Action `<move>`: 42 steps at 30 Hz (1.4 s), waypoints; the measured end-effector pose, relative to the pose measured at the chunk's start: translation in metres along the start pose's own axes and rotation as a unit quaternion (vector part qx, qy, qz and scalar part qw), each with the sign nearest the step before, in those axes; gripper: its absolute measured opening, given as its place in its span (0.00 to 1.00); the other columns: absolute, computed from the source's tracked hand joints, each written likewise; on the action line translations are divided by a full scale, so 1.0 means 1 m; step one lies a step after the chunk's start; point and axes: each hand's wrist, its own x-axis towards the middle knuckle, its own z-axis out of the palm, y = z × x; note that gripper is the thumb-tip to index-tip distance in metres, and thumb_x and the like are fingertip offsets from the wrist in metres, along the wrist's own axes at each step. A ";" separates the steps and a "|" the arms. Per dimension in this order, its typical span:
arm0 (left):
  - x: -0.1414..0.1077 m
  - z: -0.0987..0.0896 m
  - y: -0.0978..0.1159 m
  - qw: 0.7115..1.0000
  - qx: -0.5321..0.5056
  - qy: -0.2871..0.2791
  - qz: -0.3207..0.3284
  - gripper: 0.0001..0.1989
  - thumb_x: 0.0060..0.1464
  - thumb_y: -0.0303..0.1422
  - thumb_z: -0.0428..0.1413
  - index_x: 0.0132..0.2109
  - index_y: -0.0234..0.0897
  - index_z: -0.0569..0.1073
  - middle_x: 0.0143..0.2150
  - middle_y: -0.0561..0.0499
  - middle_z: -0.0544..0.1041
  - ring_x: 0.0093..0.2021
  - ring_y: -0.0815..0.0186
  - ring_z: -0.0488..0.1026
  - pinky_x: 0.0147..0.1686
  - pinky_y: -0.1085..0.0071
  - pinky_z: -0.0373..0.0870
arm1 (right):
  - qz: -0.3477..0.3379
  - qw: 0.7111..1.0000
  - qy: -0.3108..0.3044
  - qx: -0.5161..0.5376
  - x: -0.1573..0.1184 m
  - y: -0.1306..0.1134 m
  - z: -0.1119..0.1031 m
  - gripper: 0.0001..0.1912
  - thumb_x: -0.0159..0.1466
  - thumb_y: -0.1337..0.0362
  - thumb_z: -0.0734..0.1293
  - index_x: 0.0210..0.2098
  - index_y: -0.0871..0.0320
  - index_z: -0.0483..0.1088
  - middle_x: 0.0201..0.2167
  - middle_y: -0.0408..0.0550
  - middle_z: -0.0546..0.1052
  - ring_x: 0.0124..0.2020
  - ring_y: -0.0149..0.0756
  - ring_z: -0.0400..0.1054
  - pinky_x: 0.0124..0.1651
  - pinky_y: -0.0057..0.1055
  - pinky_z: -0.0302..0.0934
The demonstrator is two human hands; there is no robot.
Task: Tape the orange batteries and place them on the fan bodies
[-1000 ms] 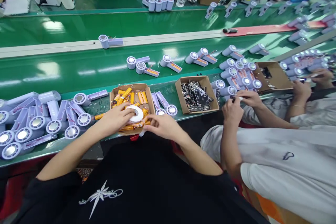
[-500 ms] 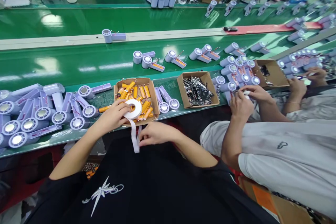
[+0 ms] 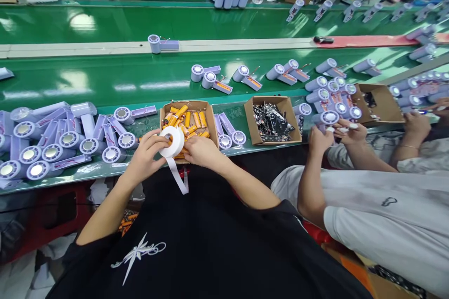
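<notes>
My left hand (image 3: 147,154) is closed around a roll of white tape (image 3: 178,144), held tilted over the near edge of a cardboard box (image 3: 211,119). A loose strip of tape (image 3: 177,175) hangs from the roll and folds back up at its lower end. Orange battery cells (image 3: 194,120) with wires fill the box. My right hand (image 3: 205,153) is at the box's near side, just right of the roll, fingers curled inward among the cells; what the fingertips grip is hidden.
Lilac fan housings (image 3: 72,140) crowd the bench at left. Two more housings (image 3: 231,138) lie right of the battery box, then a box of black circuit boards (image 3: 271,119). A green conveyor (image 3: 122,74) runs behind. A co-worker's hands (image 3: 333,133) work at right.
My right hand has let go of the tape strip and moved up to the battery box. The strip now hangs free from the roll. My view has shifted slightly left.
</notes>
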 end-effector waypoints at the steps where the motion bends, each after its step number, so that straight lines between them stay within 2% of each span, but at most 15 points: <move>1: 0.000 0.001 0.001 1.000 -0.002 0.009 0.010 0.13 0.66 0.26 0.61 0.55 0.44 0.75 0.55 0.45 0.84 0.69 0.50 0.73 0.70 0.43 0.75 | 0.011 0.998 0.018 0.052 0.002 0.006 -0.003 0.12 0.71 0.63 0.71 0.51 0.60 0.83 0.45 0.57 0.87 0.47 0.47 0.80 0.51 0.37 0.71; 3: -0.001 0.001 0.004 0.999 -0.002 0.026 0.027 0.15 0.65 0.24 0.61 0.55 0.43 0.74 0.55 0.45 0.83 0.69 0.51 0.73 0.69 0.44 0.75 | 0.042 0.968 0.100 0.227 0.005 0.021 -0.010 0.15 0.69 0.61 0.71 0.51 0.59 0.83 0.40 0.51 0.86 0.40 0.41 0.78 0.47 0.35 0.71; 7: -0.004 0.000 0.009 0.998 0.005 0.039 0.040 0.16 0.64 0.23 0.63 0.56 0.43 0.75 0.54 0.45 0.83 0.69 0.50 0.72 0.68 0.45 0.76 | 0.074 0.764 0.299 0.567 -0.005 0.045 -0.024 0.24 0.63 0.54 0.72 0.56 0.53 0.80 0.46 0.47 0.86 0.44 0.39 0.80 0.47 0.34 0.75; 9: -0.006 0.001 0.010 0.999 0.011 0.033 0.038 0.16 0.64 0.22 0.63 0.56 0.43 0.76 0.55 0.45 0.84 0.70 0.48 0.72 0.68 0.44 0.76 | 0.071 0.691 0.312 0.648 -0.014 0.046 -0.029 0.26 0.60 0.55 0.74 0.58 0.50 0.78 0.47 0.46 0.86 0.47 0.40 0.81 0.48 0.35 0.77; 12: -0.006 0.003 0.011 0.999 0.014 0.023 0.031 0.18 0.63 0.21 0.62 0.55 0.44 0.78 0.55 0.46 0.84 0.70 0.48 0.72 0.69 0.42 0.75 | 0.065 0.639 0.277 0.714 -0.028 0.037 -0.034 0.29 0.60 0.57 0.76 0.61 0.47 0.74 0.43 0.42 0.86 0.47 0.39 0.82 0.46 0.32 0.78; 15: -0.004 0.005 0.014 0.999 0.012 0.020 0.034 0.18 0.62 0.20 0.61 0.55 0.44 0.78 0.54 0.47 0.84 0.70 0.48 0.72 0.69 0.42 0.75 | 0.046 0.626 0.250 0.737 -0.037 0.028 -0.037 0.27 0.63 0.55 0.75 0.61 0.48 0.73 0.44 0.43 0.86 0.48 0.39 0.82 0.49 0.34 0.80; 17: -0.002 0.005 0.016 0.999 0.012 0.023 0.042 0.19 0.62 0.19 0.61 0.55 0.43 0.78 0.54 0.47 0.85 0.70 0.48 0.72 0.69 0.42 0.76 | 0.039 0.641 0.244 0.727 -0.041 0.022 -0.035 0.26 0.67 0.52 0.74 0.63 0.48 0.72 0.49 0.45 0.86 0.49 0.39 0.82 0.53 0.38 0.81; 21: 0.001 0.003 0.020 0.997 0.029 0.015 0.065 0.19 0.63 0.18 0.60 0.56 0.42 0.78 0.55 0.45 0.85 0.72 0.46 0.70 0.68 0.42 0.77 | 0.019 0.731 0.249 0.635 -0.049 0.013 -0.023 0.34 0.68 0.45 0.77 0.68 0.49 0.69 0.60 0.52 0.84 0.52 0.41 0.83 0.62 0.43 0.79; 23: 0.001 0.002 0.021 0.995 0.045 0.004 0.085 0.19 0.64 0.18 0.60 0.57 0.42 0.79 0.56 0.45 0.85 0.74 0.45 0.69 0.68 0.42 0.78 | 0.007 0.771 0.212 0.601 -0.052 0.012 -0.019 0.33 0.70 0.45 0.76 0.68 0.49 0.69 0.65 0.55 0.81 0.59 0.44 0.82 0.66 0.46 0.77; 27: 0.002 0.002 0.024 0.988 0.085 -0.020 0.124 0.19 0.67 0.20 0.60 0.59 0.43 0.80 0.57 0.46 0.85 0.75 0.47 0.69 0.67 0.47 0.81 | -0.007 0.816 0.107 0.567 -0.054 0.015 -0.020 0.31 0.72 0.45 0.74 0.69 0.51 0.72 0.74 0.55 0.74 0.72 0.50 0.73 0.75 0.51 0.68; 30: 0.006 0.002 0.028 0.980 0.132 -0.048 0.141 0.17 0.69 0.20 0.58 0.58 0.41 0.81 0.58 0.46 0.85 0.75 0.48 0.70 0.66 0.51 0.82 | 0.000 0.826 0.080 0.558 -0.053 0.019 -0.023 0.35 0.71 0.46 0.75 0.71 0.52 0.72 0.74 0.53 0.74 0.75 0.50 0.69 0.79 0.52 0.64; 34: 0.016 0.003 0.036 0.972 0.183 -0.036 0.145 0.17 0.70 0.19 0.57 0.57 0.40 0.81 0.57 0.46 0.85 0.71 0.50 0.75 0.65 0.55 0.81 | 0.030 0.799 0.076 0.596 -0.054 0.020 -0.019 0.41 0.64 0.49 0.81 0.72 0.52 0.71 0.61 0.52 0.84 0.61 0.47 0.81 0.68 0.47 0.76; 36: 0.021 0.012 0.042 0.970 0.201 -0.018 0.137 0.17 0.70 0.21 0.58 0.60 0.41 0.81 0.56 0.46 0.86 0.64 0.53 0.79 0.62 0.56 0.80 | 0.054 0.764 0.134 0.629 -0.052 0.016 -0.010 0.42 0.62 0.49 0.83 0.70 0.53 0.71 0.49 0.49 0.88 0.49 0.43 0.86 0.59 0.44 0.81; 39: 0.027 0.036 0.054 0.971 0.218 0.022 0.098 0.17 0.72 0.27 0.60 0.64 0.40 0.79 0.50 0.45 0.86 0.48 0.56 0.80 0.50 0.58 0.80 | 0.076 0.652 0.307 0.689 -0.040 0.009 0.004 0.39 0.60 0.46 0.84 0.64 0.51 0.71 0.45 0.47 0.89 0.46 0.43 0.86 0.56 0.42 0.82; 42: 0.030 0.055 0.060 0.976 0.205 0.027 0.069 0.13 0.72 0.31 0.60 0.60 0.38 0.81 0.40 0.45 0.84 0.39 0.57 0.77 0.42 0.59 0.76 | 0.089 0.570 0.383 0.722 -0.026 0.026 -0.001 0.36 0.55 0.49 0.87 0.56 0.51 0.72 0.46 0.49 0.89 0.50 0.45 0.86 0.54 0.40 0.83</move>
